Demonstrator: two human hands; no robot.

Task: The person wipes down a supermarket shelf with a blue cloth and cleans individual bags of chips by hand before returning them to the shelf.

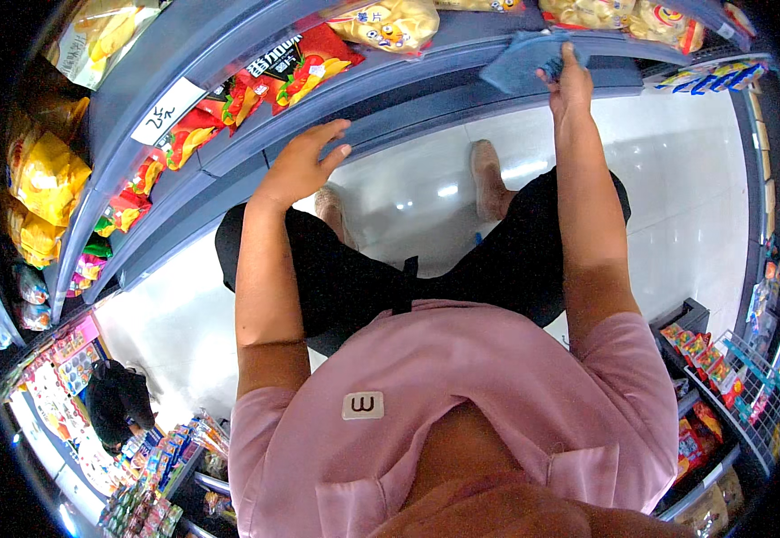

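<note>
My right hand [570,79] grips a blue cloth [521,62] against the front edge of a grey store shelf [457,66]. Part of the cloth spreads flat to the left of my fingers. Apart from the shelf's lower edge, my left hand [306,161] hangs in the air with its fingers spread and nothing in it. Red bags of chips [309,67] lie on the shelf up and left of that hand. Near the cloth, a clear bag of pale chips [390,25] rests on the level above.
A handwritten price card [168,111] is fixed to the shelf edge. Yellow snack bags [46,178] fill the shelf at left. A person in dark clothes [117,403] is at lower left. Behind me on the right stands a wire rack [746,397]. The tiled floor [686,175] is shiny.
</note>
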